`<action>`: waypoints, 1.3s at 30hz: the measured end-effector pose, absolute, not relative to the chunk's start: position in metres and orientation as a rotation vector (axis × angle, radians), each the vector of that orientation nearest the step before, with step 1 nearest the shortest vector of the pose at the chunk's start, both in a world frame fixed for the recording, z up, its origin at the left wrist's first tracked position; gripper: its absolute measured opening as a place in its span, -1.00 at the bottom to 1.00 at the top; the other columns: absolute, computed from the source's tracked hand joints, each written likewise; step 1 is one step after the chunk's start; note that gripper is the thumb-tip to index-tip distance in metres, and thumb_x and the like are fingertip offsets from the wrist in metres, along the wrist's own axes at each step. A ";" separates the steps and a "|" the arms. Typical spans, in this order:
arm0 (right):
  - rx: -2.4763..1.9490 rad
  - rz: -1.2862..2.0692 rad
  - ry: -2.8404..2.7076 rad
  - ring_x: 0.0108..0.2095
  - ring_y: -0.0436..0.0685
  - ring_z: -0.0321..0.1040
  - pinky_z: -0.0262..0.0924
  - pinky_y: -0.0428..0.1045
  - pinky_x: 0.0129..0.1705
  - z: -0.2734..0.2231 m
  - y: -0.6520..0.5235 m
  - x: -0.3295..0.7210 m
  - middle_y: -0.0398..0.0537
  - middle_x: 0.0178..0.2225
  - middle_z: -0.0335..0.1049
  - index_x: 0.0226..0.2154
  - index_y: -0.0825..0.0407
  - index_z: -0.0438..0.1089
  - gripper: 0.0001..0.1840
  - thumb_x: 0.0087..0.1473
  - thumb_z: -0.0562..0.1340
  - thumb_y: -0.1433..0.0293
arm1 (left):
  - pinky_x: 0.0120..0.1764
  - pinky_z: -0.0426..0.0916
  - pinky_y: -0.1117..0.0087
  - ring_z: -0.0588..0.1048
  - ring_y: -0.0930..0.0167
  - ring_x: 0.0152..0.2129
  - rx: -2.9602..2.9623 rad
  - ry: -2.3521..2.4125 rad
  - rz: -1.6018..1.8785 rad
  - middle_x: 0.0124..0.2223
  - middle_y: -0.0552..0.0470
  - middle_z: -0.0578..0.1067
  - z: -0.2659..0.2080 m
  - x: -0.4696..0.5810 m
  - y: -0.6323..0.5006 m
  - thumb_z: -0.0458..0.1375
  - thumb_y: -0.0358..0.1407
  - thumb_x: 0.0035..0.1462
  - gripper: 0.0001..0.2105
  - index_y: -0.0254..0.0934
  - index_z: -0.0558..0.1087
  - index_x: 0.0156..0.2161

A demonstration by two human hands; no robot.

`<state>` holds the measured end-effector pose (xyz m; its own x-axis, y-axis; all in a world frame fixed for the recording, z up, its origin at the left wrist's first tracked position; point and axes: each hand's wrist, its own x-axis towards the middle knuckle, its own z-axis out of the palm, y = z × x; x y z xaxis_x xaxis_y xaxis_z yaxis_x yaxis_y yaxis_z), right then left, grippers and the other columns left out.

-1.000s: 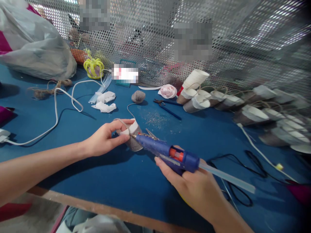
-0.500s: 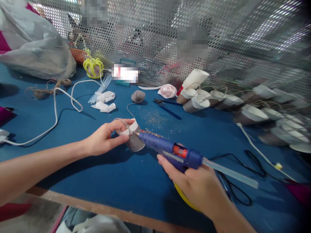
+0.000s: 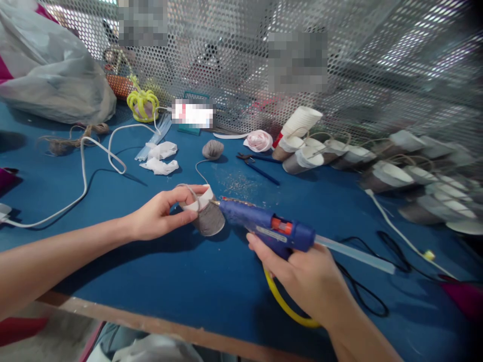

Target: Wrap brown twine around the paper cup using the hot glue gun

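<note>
My left hand (image 3: 171, 211) pinches the white rim of a small paper cup (image 3: 210, 218), which is tilted on its side and wrapped in grey twine over its lower part. A loop of the twine rises over the rim by my fingers. In my right hand (image 3: 302, 274) is a blue hot glue gun (image 3: 260, 221), a clear glue stick (image 3: 356, 253) jutting from its back. The gun's nozzle is at the cup's side, near the edge of the wrapping; whether it touches I cannot tell. Behind the cup lies a ball of grey twine (image 3: 213, 149), its strand leading to the cup.
Pliers (image 3: 260, 168), a pink ribbon rose (image 3: 258, 141) and crumpled white tissue (image 3: 162, 158) lie farther back. Many wrapped cups (image 3: 392, 173) stand at right. A yellow ring (image 3: 287, 301) is under my right wrist. A white cable (image 3: 86, 166) winds across the left.
The glue gun's nozzle has shifted slightly up along the cup's side, and the gun is tilted a little flatter. My left hand keeps its hold on the cup.
</note>
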<state>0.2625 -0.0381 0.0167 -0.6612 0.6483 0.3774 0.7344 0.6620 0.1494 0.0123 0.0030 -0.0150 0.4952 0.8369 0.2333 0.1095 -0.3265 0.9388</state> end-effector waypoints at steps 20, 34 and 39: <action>-1.592 0.716 -1.969 -0.79 -0.02 0.21 0.19 -0.13 -0.71 0.027 -0.034 0.251 -0.27 -0.84 0.19 -0.67 0.01 0.28 -0.69 -0.01 0.13 0.22 | 0.08 0.07 0.22 0.15 0.24 0.13 1.783 0.757 0.886 0.12 -0.18 0.26 -0.016 0.009 0.005 0.04 -0.34 0.12 -0.87 -0.30 0.27 -0.44; -1.446 0.276 -2.278 -0.63 0.06 0.34 0.28 -0.05 -0.53 0.021 -0.038 0.257 -0.12 -0.67 0.40 -0.56 -0.03 0.43 -0.71 0.01 0.11 0.22 | 0.09 0.07 0.21 0.16 0.22 0.12 1.773 0.769 0.904 0.11 -0.18 0.28 -0.016 0.010 0.005 0.05 -0.32 0.12 -0.86 -0.31 0.28 -0.45; -1.309 0.087 -2.327 -0.60 0.09 0.35 0.27 -0.06 -0.51 0.026 -0.042 0.249 -0.10 -0.64 0.42 -0.48 -0.03 0.46 -0.71 0.05 0.06 0.28 | 0.07 0.09 0.20 0.16 0.22 0.12 1.773 0.799 0.926 0.09 -0.19 0.30 -0.015 0.012 0.003 0.04 -0.33 0.12 -0.86 -0.31 0.27 -0.45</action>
